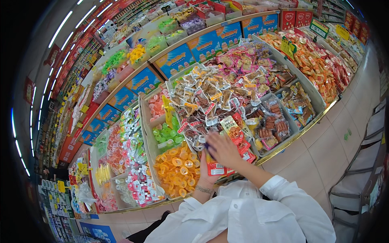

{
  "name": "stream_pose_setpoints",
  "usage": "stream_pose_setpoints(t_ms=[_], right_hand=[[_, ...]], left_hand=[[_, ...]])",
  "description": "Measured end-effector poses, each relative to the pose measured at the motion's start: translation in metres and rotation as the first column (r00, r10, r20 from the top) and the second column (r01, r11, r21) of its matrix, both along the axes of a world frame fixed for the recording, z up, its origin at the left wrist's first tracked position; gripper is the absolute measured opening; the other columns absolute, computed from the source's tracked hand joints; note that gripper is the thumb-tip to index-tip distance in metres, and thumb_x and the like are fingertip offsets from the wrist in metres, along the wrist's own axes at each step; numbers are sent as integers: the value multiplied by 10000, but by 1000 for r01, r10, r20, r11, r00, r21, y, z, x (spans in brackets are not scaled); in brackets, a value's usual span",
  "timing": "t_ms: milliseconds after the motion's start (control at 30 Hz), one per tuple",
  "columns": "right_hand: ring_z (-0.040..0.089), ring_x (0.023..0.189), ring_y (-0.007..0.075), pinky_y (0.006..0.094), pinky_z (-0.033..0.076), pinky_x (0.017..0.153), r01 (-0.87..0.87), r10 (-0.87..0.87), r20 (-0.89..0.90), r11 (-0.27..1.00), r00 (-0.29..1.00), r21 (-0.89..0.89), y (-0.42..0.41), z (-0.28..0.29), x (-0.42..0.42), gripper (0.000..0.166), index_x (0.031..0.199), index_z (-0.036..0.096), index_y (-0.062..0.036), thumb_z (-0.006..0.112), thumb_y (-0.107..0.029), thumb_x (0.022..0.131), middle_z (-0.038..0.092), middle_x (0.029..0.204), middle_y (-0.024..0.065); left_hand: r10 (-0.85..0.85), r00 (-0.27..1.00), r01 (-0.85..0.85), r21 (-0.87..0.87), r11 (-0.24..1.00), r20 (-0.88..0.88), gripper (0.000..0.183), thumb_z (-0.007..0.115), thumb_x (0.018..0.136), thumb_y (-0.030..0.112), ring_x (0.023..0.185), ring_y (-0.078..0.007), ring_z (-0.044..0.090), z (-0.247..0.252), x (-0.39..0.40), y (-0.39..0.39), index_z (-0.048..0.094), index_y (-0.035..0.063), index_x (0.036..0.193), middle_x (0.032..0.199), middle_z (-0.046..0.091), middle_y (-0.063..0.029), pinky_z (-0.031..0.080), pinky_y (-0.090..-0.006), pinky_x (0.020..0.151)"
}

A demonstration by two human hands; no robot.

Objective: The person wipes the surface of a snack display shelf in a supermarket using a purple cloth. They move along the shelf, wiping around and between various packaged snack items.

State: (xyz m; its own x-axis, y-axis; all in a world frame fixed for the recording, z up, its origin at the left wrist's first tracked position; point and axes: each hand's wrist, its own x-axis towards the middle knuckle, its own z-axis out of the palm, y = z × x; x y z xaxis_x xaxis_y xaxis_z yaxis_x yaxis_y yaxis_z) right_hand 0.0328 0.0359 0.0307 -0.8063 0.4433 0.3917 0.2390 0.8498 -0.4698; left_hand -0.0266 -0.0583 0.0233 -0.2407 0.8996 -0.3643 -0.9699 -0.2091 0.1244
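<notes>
My left hand [205,170], with a metal-band watch [204,189] on its wrist, holds a red snack packet [216,169] by its left side. Over the packet's upper part lies my right hand [224,149], blurred by motion. A dark purple-blue object [209,148] shows at its fingertips; its kind and whether the fingers grip it cannot be made out. Just beyond are vacuum-packed meat snacks [209,100], heaped in a bin. Beside my right hand, a cream-and-red snack packet [231,129] rests on more red packets [243,144].
Orange jelly cups [177,170] and green jelly cups [167,133] fill compartments to the left. A grey bin of packaged sausages [272,118] stands to the right. Blue printed panels [174,62] form a barrier behind. A gold-edged rim [299,132] borders the display above a tiled floor [322,145].
</notes>
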Motion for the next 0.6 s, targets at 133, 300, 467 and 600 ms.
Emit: stream_pose_setpoints(t_ms=[133,300,467,600], right_hand=[[415,1062,338,379,328,892,59,-109,-13,625,994,-778,19,-23,-7,416,1180,355,-11,332,-278,861,415,1168,199],[275,1198,287,301,207,981,-50,80,-2,597,997,-801,-58,-56,17,594,1268,187,32,373,-351,854,304,1258,235],[497,853,128,245,404,738,-44,85,-48,-44,995,-998,-35,-56,37,546,1224,320,-22,544,-264,788,533,982,85],[506,754,115,251,424,671,183,-28,187,373,982,-909,6,-67,58,337,1097,471,-32,533,-115,777,546,839,46]], left_hand=[[-100,988,87,-110,990,-115,393,337,869,371,972,-237,497,-24,10,-9,419,81,1122,1088,498,-87,402,-392,840],[149,776,-375,-257,891,-613,497,262,854,470,1030,-213,439,-40,0,2,346,165,1237,1139,459,-66,368,-352,855],[-68,910,-116,-409,905,-409,625,174,832,560,1085,-190,373,-49,20,1,247,148,1295,1261,341,-48,289,-312,910],[-142,889,-20,-347,938,-436,507,407,849,303,1136,-145,336,-57,29,-9,301,6,1245,1254,362,-39,218,-262,956]])
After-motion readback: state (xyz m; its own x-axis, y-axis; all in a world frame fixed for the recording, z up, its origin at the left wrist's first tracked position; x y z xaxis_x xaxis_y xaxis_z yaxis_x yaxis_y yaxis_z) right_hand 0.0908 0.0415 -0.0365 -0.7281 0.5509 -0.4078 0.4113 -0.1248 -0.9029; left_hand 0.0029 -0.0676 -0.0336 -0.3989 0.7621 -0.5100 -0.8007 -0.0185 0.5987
